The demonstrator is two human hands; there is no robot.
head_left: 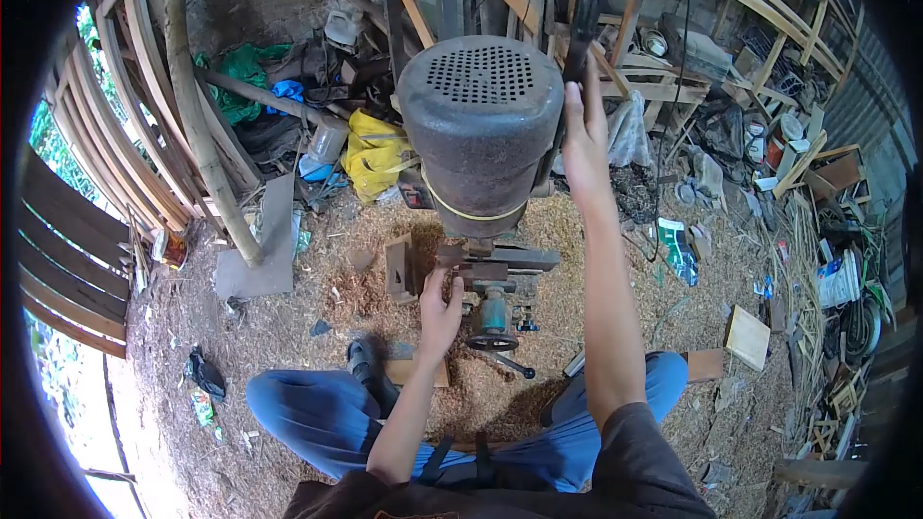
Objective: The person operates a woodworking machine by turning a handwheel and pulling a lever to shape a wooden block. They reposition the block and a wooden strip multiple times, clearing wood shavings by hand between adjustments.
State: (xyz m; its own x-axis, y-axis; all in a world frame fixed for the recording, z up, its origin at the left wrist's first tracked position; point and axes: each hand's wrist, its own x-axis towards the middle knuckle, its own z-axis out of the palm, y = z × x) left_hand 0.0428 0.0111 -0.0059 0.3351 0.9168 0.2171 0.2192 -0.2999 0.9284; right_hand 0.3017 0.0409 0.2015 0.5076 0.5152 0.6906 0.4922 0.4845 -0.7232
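In front of me stands a mortising or drilling machine with a large dark motor (481, 125) and a perforated top. My right hand (585, 149) is raised at its right side, thumb and fingers at the lower end of a black lever handle (588, 10). My left hand (440, 315) is at the left end of a wooden piece (488, 271) in the vise below the motor, fingers closed at it; the fingertips are partly hidden. A round handwheel (492, 342) is on the vise's near side. The tool tip under the motor is hard to make out.
Wood shavings (567, 231) cover the ground around the machine. A wooden block (400, 269) stands left of the vise. A yellow bag (373, 156) lies behind, a pale wood block (746, 337) to the right. A leaning pole (197, 115) and scrap piles border the space.
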